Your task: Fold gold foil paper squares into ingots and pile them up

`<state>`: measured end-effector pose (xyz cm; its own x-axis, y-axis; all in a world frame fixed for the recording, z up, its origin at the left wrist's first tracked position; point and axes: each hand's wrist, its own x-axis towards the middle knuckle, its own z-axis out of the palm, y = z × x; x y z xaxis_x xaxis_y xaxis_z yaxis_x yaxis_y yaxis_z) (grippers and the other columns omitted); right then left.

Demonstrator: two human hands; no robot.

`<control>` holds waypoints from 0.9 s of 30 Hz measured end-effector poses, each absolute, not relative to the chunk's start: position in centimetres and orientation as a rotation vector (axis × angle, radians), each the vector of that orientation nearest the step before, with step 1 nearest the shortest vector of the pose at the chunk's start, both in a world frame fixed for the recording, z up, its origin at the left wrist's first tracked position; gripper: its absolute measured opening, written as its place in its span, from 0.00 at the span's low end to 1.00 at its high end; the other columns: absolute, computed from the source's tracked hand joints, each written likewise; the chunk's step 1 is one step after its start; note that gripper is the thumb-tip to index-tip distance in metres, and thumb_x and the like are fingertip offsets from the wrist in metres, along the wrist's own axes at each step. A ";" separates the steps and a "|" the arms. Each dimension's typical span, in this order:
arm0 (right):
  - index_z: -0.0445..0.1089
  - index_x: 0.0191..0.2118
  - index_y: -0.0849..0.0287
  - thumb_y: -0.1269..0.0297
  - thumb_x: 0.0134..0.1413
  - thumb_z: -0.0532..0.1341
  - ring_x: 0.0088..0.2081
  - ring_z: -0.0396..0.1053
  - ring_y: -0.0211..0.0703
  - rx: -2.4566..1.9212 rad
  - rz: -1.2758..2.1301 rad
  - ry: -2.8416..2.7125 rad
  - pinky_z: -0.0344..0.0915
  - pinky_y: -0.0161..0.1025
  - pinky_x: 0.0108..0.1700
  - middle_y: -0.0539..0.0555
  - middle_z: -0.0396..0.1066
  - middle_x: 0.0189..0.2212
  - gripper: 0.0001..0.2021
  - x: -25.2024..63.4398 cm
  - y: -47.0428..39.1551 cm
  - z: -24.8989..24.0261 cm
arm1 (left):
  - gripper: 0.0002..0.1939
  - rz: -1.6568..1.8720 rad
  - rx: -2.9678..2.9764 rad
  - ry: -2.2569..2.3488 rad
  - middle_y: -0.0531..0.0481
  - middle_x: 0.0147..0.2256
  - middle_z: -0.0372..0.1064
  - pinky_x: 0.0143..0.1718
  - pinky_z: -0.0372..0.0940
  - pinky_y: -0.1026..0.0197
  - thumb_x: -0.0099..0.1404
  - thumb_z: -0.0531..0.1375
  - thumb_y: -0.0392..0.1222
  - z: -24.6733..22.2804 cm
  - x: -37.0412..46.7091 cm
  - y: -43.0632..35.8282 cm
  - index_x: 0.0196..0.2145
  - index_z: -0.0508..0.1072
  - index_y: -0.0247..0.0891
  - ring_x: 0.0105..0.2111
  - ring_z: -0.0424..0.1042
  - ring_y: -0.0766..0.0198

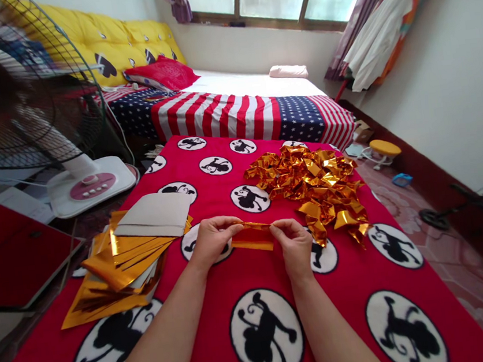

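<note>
Above red cloth (215, 335) | foil sheet (253, 243): shiny gold, top folded | left hand (211, 240), right hand (295, 246): fingers pinching ends

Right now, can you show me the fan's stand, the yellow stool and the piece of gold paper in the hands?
Fan's stand (114, 175): head view, on its white base.
Yellow stool (385, 148): head view, on its seat.
Gold paper (253, 245): head view, on its lower strip.

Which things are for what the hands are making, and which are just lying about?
For the job, it seems:
shiny sheet pinched in the left hand and right hand
stack of gold sheets
heap of crinkly gold pieces

Just lying about, I think:
fan
red pillow
yellow stool
</note>
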<state>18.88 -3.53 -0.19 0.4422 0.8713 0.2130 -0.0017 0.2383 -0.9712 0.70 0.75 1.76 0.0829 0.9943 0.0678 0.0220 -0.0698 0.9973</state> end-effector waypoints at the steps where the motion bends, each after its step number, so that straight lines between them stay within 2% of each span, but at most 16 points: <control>1: 0.73 0.29 0.59 0.63 0.46 0.69 0.28 0.67 0.38 -1.181 0.737 -0.936 0.64 0.35 0.33 0.49 0.72 0.26 0.07 18.9 -3.5 -0.2 | 0.11 1.190 1.303 1.132 0.47 0.28 0.79 0.31 0.69 0.64 0.47 0.71 0.43 1.8 0.7 0.7 0.30 0.81 0.36 0.29 0.76 0.60; 9: 0.73 0.29 0.59 0.62 0.46 0.69 0.28 0.67 0.38 -1.183 0.735 -0.922 0.63 0.35 0.33 0.49 0.72 0.26 0.07 18.9 -3.6 -0.2 | 0.13 1.192 1.267 1.114 0.46 0.29 0.79 0.31 0.69 0.65 0.48 0.70 0.46 1.6 0.7 0.7 0.30 0.81 0.35 0.29 0.76 0.60; 17: 0.74 0.29 0.59 0.64 0.45 0.69 0.29 0.68 0.39 -1.171 0.691 -0.928 0.64 0.36 0.34 0.50 0.73 0.26 0.06 18.9 -3.7 -0.5 | 0.10 1.243 1.324 1.120 0.49 0.26 0.76 0.30 0.66 0.66 0.52 0.68 0.44 1.5 0.8 0.7 0.27 0.78 0.35 0.27 0.73 0.64; 22: 0.74 0.29 0.59 0.64 0.44 0.70 0.28 0.68 0.38 -1.130 0.773 -0.890 0.64 0.35 0.33 0.50 0.73 0.25 0.07 18.8 -3.8 -0.3 | 0.09 1.239 1.265 0.980 0.47 0.33 0.77 0.36 0.66 0.65 0.53 0.67 0.42 2.3 1.3 0.4 0.23 0.73 0.34 0.34 0.74 0.63; 27: 0.74 0.29 0.59 0.65 0.45 0.70 0.27 0.67 0.36 -1.127 0.799 -0.871 0.63 0.34 0.31 0.49 0.72 0.24 0.06 18.8 -3.9 -0.4 | 0.15 1.095 0.981 0.817 0.51 0.26 0.75 0.28 0.63 0.67 0.51 0.68 0.44 3.0 1.7 -0.2 0.24 0.65 0.36 0.26 0.71 0.66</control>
<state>18.80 -3.88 -0.36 0.4437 0.8792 0.1738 -0.0972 0.2400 -0.9659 1.71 -0.20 3.00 0.2673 0.9617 -0.0613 -0.3325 0.1517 0.9308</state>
